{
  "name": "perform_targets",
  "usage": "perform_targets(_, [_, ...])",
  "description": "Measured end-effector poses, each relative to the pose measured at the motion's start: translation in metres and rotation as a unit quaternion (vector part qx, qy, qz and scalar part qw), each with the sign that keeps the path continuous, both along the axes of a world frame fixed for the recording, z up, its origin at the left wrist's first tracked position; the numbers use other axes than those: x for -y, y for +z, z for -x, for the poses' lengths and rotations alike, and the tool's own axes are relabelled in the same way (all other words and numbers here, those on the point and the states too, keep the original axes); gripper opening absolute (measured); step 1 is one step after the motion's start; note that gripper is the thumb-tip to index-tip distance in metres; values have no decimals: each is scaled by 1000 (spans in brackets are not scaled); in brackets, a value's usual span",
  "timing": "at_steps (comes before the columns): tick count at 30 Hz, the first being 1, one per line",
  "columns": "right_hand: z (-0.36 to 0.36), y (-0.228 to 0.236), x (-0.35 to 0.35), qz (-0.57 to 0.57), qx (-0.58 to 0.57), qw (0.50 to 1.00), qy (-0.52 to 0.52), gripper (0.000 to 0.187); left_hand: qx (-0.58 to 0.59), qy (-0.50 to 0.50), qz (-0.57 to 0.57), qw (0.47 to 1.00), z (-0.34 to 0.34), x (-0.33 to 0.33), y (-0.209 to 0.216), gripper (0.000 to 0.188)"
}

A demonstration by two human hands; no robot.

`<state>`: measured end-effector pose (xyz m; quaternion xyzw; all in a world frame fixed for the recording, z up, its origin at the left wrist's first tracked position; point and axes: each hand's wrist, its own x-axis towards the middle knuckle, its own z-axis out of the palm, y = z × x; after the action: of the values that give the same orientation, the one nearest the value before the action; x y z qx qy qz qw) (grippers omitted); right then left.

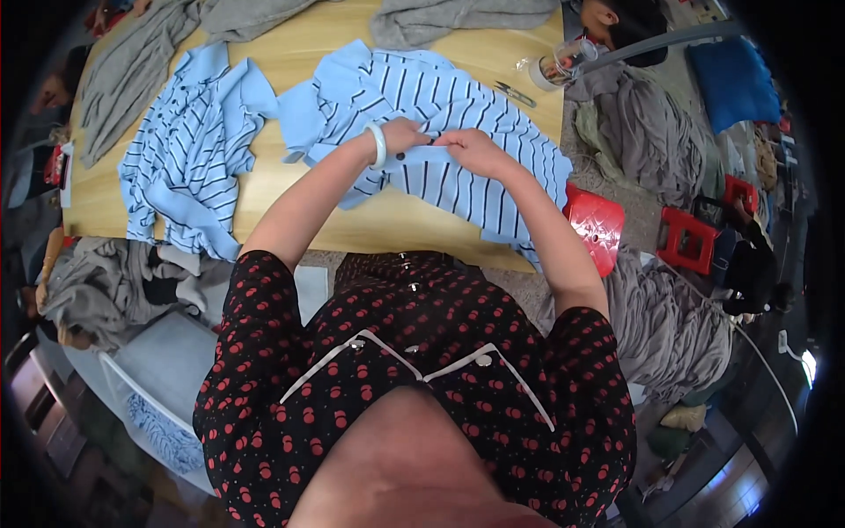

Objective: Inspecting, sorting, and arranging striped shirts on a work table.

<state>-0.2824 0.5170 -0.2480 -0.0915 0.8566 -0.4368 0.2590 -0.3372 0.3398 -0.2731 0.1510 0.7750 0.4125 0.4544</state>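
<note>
A light blue knit shirt [480,114] with dark and white stripes lies spread on the wooden table [370,231] in front of me. Both my hands pinch its plain blue button band, which is drawn out between them. My left hand [402,137], with a pale bangle at the wrist, has its fingers closed on the band, close to a dark button [400,156]. To the right, my right hand [476,151] grips the same band, thumb and fingers together. A second striped shirt [189,145] lies loosely crumpled at the left, touched by neither hand.
Thread snips [515,94] and a clear jar [561,66] are at the table's far right. Grey garments [141,75] lie along the far edge. Beside the table are a red stool [595,227] and grey fabric heaps [656,132]. Another person [620,25] is at the upper right.
</note>
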Motion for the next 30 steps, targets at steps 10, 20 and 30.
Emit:
perform_targets(10, [-18, -3, 14, -46, -157, 984, 67, 17, 6, 49, 7, 999, -20, 5, -6, 29])
perform_targets(20, [-29, -22, 23, 12, -262, 965, -16, 9, -128, 58, 13, 990, -33, 1, -3, 37])
perform_targets(30, [-46, -19, 22, 59, -223, 969, -91, 10, 68, 159, -21, 985, -49, 4, -23, 26])
